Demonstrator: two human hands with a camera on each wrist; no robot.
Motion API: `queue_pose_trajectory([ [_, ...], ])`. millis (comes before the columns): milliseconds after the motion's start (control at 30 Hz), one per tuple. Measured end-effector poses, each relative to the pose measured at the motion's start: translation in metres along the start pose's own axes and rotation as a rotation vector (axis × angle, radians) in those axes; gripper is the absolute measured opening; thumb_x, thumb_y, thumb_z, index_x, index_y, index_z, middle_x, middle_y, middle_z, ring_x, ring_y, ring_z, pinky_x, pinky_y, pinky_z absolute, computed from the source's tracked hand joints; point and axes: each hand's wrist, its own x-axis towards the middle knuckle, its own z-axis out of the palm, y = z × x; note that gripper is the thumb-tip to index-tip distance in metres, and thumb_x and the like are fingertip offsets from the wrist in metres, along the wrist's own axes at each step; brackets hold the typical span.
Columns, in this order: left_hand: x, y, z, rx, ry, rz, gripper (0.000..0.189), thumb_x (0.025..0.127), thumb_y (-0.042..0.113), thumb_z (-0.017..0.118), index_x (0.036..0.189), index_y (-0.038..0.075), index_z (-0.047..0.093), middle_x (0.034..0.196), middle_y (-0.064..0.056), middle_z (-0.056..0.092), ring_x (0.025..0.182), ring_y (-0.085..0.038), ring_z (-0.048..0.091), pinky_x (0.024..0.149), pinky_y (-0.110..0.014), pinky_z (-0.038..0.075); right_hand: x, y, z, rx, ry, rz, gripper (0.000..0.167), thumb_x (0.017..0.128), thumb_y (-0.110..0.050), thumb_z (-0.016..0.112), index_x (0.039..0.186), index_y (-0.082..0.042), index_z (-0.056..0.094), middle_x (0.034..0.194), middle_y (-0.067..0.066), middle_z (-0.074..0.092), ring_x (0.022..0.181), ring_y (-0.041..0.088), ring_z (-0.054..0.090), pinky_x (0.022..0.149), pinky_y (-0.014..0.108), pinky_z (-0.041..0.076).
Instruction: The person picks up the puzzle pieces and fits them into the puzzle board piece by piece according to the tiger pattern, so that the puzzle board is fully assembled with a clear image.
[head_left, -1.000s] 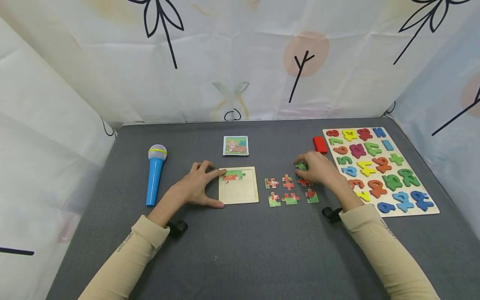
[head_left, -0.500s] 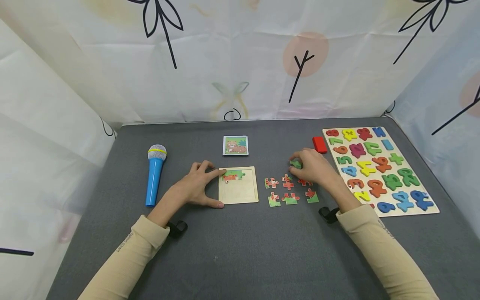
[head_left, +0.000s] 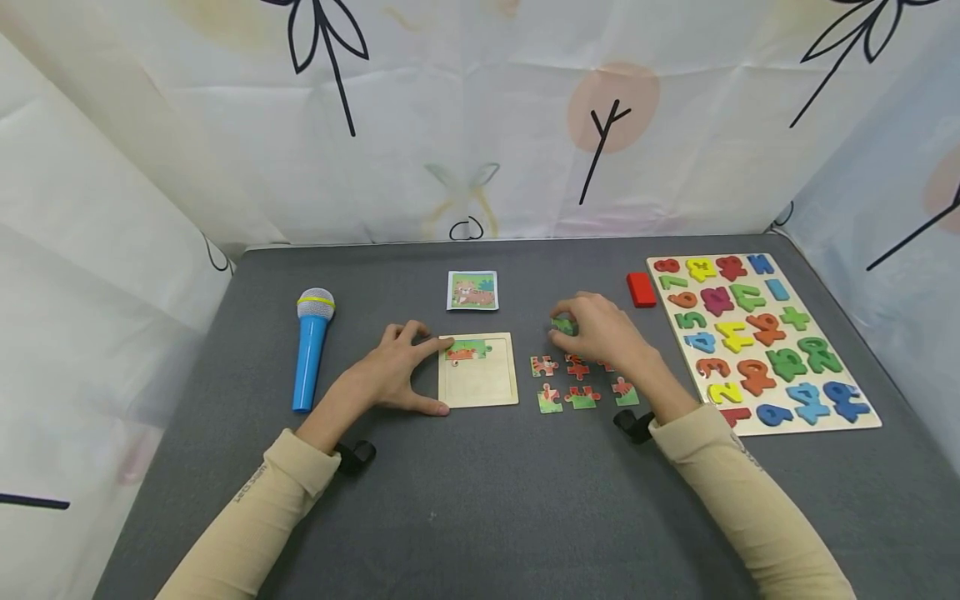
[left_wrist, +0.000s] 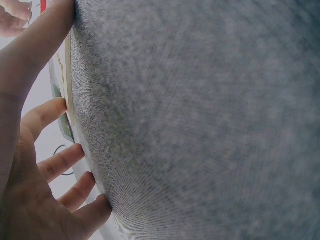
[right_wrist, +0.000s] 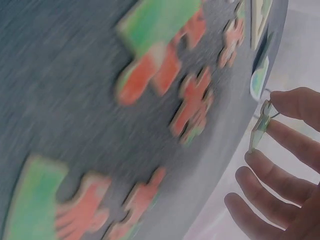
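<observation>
A square wooden puzzle tray (head_left: 480,390) lies at mid table with one joined green and orange picture section (head_left: 467,349) at its upper left. My left hand (head_left: 393,372) rests at the tray's left side, index finger on the upper left corner and thumb at the lower left. In the left wrist view those fingers (left_wrist: 47,116) look spread and nearly straight. My right hand (head_left: 596,327) pinches a green puzzle piece (head_left: 564,325) between thumb and fingers; the right wrist view shows that piece (right_wrist: 260,127) raised off the table. Several loose puzzle pieces (head_left: 582,398) lie below this hand, one partly hidden.
A small picture card (head_left: 472,291) lies behind the tray. To the left is a blue toy microphone (head_left: 307,358). At right lie a red block (head_left: 641,289) and a large number board (head_left: 780,400). A patterned cloth (head_left: 525,192) hangs behind the grey table (head_left: 450,517).
The right hand has moved left toward the tray with the puzzle piece pinched in its fingers. My left hand stays where it was on the tray.
</observation>
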Motion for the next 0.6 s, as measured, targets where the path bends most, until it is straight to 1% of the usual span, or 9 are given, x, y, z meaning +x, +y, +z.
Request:
queue_pose_trajectory([
  [167, 0.0, 0.001, -0.001, -0.002, -0.001, 0.003, 0.102, 0.073, 0.062, 0.085, 0.157, 0.026, 0.042, 0.154, -0.017, 0.036, 0.141, -0.044, 0.031, 0.103, -0.062, 0.049, 0.004, -0.013, 0.004, 0.011, 0.0, -0.047, 0.031, 0.093, -0.022, 0.071, 0.119, -0.004, 0.075, 0.109, 0.015, 0.072, 0.091, 0.026, 0.064, 0.076, 0.045, 0.054],
  [300, 0.0, 0.0, -0.001, -0.002, -0.001, 0.005, 0.101, 0.073, 0.062, 0.085, 0.157, 0.025, 0.042, 0.154, -0.017, 0.036, 0.141, -0.044, 0.031, 0.103, -0.062, 0.048, 0.008, -0.026, 0.008, 0.009, -0.011, -0.076, 0.031, 0.093, -0.022, 0.072, 0.118, -0.004, 0.075, 0.11, 0.014, 0.073, 0.088, 0.024, 0.064, 0.068, 0.039, 0.053],
  [467, 0.0, 0.0, 0.0, -0.001, -0.005, 0.007, 0.101, 0.074, 0.062, 0.085, 0.157, 0.025, 0.042, 0.154, -0.017, 0.036, 0.141, -0.044, 0.03, 0.104, -0.062, 0.048, 0.013, -0.04, 0.016, -0.005, -0.035, -0.095, 0.028, 0.093, -0.023, 0.072, 0.116, -0.008, 0.077, 0.11, 0.012, 0.073, 0.086, 0.021, 0.061, 0.058, 0.03, 0.045],
  [600, 0.0, 0.0, 0.0, -0.002, -0.01, 0.007, 0.101, 0.074, 0.062, 0.085, 0.157, 0.025, 0.042, 0.154, -0.018, 0.035, 0.142, -0.045, 0.03, 0.105, -0.062, 0.047, 0.018, -0.05, 0.025, -0.01, -0.055, -0.103, 0.026, 0.094, -0.024, 0.071, 0.115, -0.01, 0.077, 0.111, 0.01, 0.073, 0.085, 0.02, 0.058, 0.054, 0.027, 0.039],
])
